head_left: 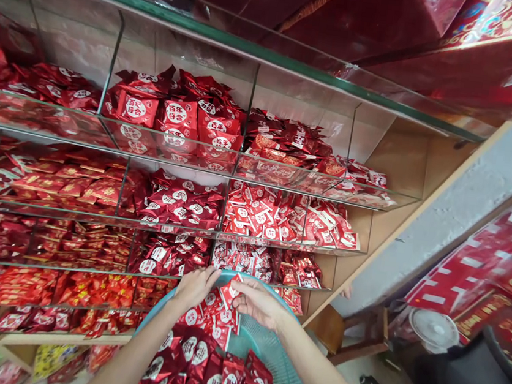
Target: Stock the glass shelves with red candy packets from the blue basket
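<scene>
A turquoise plastic basket (277, 351) is in front of me at the bottom of the view. Small red packets (212, 303) lie inside it near the far edge, and larger dark red packets (211, 362) with white ovals fill the near part. My right hand (258, 303) is closed in a pinch on a small red packet (229, 290) held just above the pile. At the basket's far left rim, my left hand (195, 288) is closed, back upward, with its fingertips bent over the rim; part of its grip is hidden.
Glass-fronted shelves (171, 284) packed with red packets (176, 118) rise behind the basket. Dark red boxes (254, 1) stand on top. To the right are a wooden stool (354, 339), a black chair (477, 380) and a white round lid (433, 329). Yellow packages (53, 360) lie low at left.
</scene>
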Motion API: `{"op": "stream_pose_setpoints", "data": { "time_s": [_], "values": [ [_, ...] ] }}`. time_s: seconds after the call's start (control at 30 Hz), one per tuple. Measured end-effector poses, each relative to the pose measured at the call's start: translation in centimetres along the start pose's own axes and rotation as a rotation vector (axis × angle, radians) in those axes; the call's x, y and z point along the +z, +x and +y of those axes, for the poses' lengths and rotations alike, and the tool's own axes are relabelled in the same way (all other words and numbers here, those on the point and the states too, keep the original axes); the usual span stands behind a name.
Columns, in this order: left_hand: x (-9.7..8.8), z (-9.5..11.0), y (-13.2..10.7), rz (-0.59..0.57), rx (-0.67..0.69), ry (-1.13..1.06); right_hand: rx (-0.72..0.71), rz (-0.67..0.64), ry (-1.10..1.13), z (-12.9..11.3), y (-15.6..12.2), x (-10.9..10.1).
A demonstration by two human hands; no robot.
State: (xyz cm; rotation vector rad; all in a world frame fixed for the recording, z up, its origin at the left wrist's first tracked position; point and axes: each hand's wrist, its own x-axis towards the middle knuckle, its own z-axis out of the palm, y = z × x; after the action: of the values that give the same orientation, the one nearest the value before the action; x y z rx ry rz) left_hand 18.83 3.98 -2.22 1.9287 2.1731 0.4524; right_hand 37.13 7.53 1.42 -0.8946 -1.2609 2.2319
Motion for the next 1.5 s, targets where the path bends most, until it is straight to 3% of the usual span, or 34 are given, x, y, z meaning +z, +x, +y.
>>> {"op": "stream_pose_setpoints", "data": {
  "time_s": [0.2,0.47,1.0,1.5],
  "values": [
    [0.1,0.0,0.1,0.005,-0.002,0.017,0.103,0.257,-0.050,3.6,1.2,-2.4],
    [0.1,0.0,0.1,0.008,-0.001,0.013,0.060,0.406,-0.089,5.3,1.8,-3.9],
    [0.2,0.0,0.1,-0.011,-0.025,0.022,0.033,0.383,-0.140,6.1,3.5,-2.3],
    [0.1,0.1,0.0,0.018,-0.012,0.018,0.033,0.460,-0.202,7.2,5.2,-1.0]
  ]
}}
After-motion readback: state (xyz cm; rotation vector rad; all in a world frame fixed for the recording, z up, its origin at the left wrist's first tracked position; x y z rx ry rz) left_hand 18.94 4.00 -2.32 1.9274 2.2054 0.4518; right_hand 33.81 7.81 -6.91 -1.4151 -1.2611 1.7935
